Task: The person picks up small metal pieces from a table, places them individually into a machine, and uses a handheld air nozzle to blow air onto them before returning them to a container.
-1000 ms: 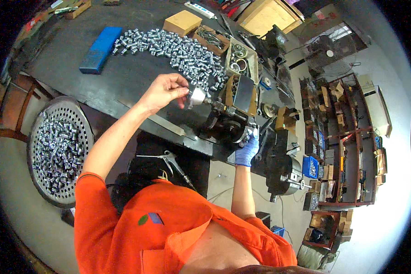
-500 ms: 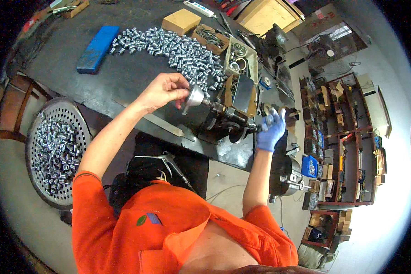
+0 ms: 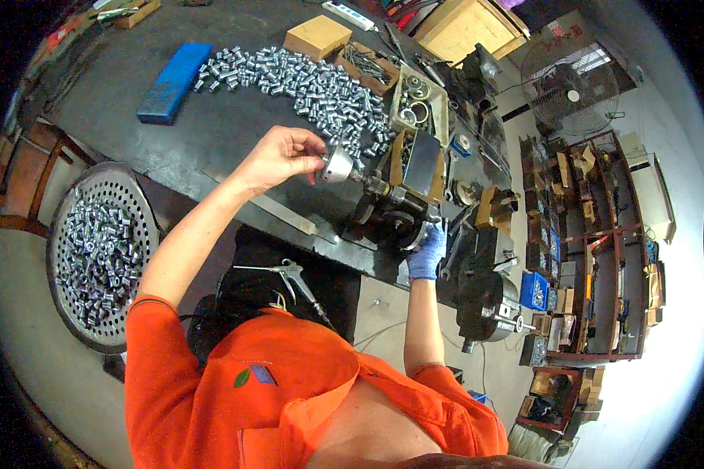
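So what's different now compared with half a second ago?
The gloved right hand has moved down and left, back to the right end of the dark machine; its grip is hidden. The left hand stayed at the silver chuck, and the pile of metal parts looks unchanged.

The shirt (image 3: 203,399) is orange and short-sleeved, bearing a green leaf shape (image 3: 242,378) and a blue-violet patch (image 3: 264,375); a dark stripe (image 3: 153,301) edges the left sleeve (image 3: 158,348); the collar (image 3: 309,414) lies open; a blue glove (image 3: 423,266) covers the right hand (image 3: 427,253); the left hand (image 3: 280,159) is bare.
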Tool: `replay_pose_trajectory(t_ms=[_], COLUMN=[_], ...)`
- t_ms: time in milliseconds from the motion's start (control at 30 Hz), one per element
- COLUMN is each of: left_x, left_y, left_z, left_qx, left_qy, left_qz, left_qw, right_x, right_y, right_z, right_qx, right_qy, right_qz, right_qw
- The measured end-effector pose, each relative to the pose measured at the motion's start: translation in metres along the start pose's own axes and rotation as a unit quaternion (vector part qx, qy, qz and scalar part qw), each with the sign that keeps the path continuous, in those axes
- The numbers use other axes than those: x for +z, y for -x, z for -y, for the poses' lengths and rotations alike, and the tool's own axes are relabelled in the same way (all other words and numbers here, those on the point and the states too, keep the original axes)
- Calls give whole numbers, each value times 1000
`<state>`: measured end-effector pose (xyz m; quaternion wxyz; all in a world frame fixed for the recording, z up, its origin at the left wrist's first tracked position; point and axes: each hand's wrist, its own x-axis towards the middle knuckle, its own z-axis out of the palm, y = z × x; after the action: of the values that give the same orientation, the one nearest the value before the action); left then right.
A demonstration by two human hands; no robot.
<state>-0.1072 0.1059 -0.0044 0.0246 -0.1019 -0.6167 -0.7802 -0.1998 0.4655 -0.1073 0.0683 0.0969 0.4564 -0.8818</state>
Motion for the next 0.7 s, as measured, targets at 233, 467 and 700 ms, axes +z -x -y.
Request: replay_pose_trajectory(t_ms=[233,467,700], left_x=[3,2,-2], left_y=[-4,-2,-1], left_z=[-5,-12,-8], left_qx=[-43,-64,-57], left_qy=[-56,-78,-7], left_qz=[-14,-26,-41], left_qw=[997,995,998], right_x=[40,107,43], right_y=[-33,44,98], right_z=[28,87,44], right_qx=[-36,-202,-145], right_qy=[114,31,32], right_qz=[-25,-12,-24], right_qw=[993,979,989])
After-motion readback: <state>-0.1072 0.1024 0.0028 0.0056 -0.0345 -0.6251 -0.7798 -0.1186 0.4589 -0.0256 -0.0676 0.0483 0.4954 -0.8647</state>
